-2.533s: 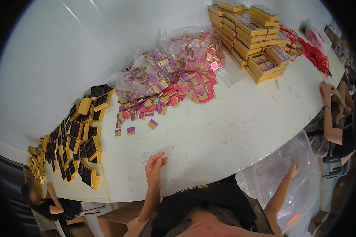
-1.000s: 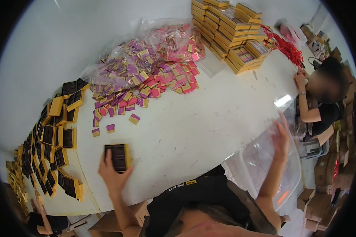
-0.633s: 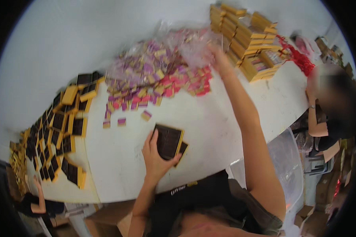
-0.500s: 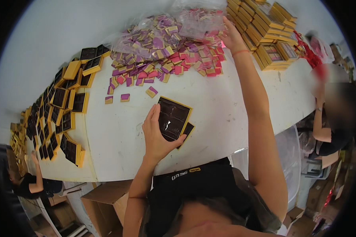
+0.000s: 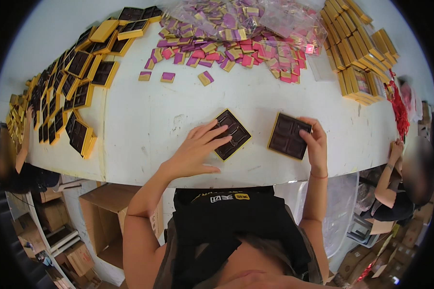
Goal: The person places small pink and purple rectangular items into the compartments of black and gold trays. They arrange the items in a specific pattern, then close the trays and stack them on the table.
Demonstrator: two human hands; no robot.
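Two square boxes with gold edges and dark brown compartmented inserts lie side by side on the white table in front of me. My left hand rests with spread fingers across the left box, which sits turned like a diamond. At the right box, my right hand grips the right side, fingers bent over its edge. No pieces show in the right box's compartments; my fingers hide part of the left one. Beyond them lie small wrapped pieces in purple and gold.
A heap of purple, pink and gold pieces spreads under clear plastic bags. Stacked dark-lined boxes line the left side, gold boxes the back right. Red cords lie at right. A co-worker's hand shows at right; another person sits left.
My right hand has come down from the bags to a box near me. The two boxes, overlapping before, are now apart. My left hand has loosened its grip and spread its fingers. The view has shifted.
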